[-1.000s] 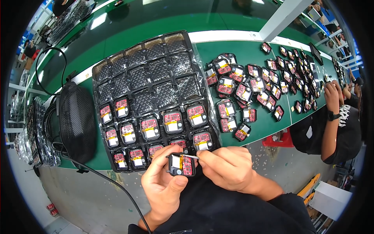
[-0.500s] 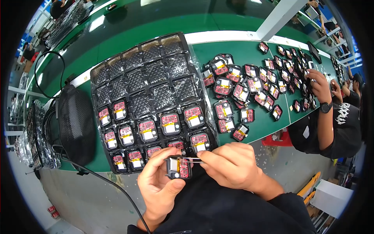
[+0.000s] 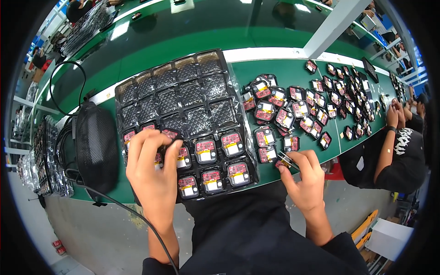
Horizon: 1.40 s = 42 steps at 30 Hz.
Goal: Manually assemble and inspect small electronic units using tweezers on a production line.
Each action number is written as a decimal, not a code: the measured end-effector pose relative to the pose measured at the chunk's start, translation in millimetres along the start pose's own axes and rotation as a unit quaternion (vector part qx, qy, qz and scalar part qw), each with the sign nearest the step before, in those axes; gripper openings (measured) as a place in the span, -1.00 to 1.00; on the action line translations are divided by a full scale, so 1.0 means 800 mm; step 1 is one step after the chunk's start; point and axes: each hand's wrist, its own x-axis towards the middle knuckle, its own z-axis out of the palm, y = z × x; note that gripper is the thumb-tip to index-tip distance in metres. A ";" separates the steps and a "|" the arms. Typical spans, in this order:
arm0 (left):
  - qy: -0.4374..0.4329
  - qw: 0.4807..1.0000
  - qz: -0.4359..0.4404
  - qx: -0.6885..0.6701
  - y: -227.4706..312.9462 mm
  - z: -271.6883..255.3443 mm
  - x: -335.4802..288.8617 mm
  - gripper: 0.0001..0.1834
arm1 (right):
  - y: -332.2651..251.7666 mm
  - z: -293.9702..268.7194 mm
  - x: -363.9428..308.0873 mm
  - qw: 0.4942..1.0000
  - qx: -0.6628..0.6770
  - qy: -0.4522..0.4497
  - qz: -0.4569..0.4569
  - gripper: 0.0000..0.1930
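Observation:
Over the middle of the black plastic tray (image 3: 187, 120), my left hand (image 3: 153, 172) pinches a small black device case (image 3: 171, 133) with a red circuit board inside. The fingers partly hide that case and the filled pockets beneath. My right hand (image 3: 303, 181) holds metal tweezers (image 3: 288, 160) at the bench's near edge. Its thumb and fingertips are at another device case (image 3: 280, 163), mostly covered by the hand; whether they grip it I cannot tell. In the tray's nearer pockets sit several similar cases, such as a device case (image 3: 205, 151), with white and yellow parts showing.
A heap of device cases (image 3: 284, 118) lies right of the tray on the green bench (image 3: 321, 153). On the left stand a black mesh bag (image 3: 95, 149) and a cable (image 3: 123, 201). A co-worker (image 3: 398, 156) sits at the right beyond a white post (image 3: 332, 27).
My hands have moved apart. The left has carried the case forward from near my body to the tray; the right has gone rightward with the tweezers to a case at the heap's near edge.

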 end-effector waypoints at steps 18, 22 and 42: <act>-0.084 0.978 0.067 0.180 -0.008 0.005 0.016 -0.90 | 0.013 0.013 -0.018 0.999 -0.028 0.014 0.005 -0.55; -0.097 0.980 0.047 0.165 -0.009 0.002 0.015 -0.81 | 0.014 0.014 -0.016 1.000 -0.007 0.005 -0.003 -0.48; -0.096 0.975 0.073 0.186 -0.007 0.018 0.045 -0.68 | 0.013 0.012 -0.016 0.999 0.016 -0.020 0.037 -0.43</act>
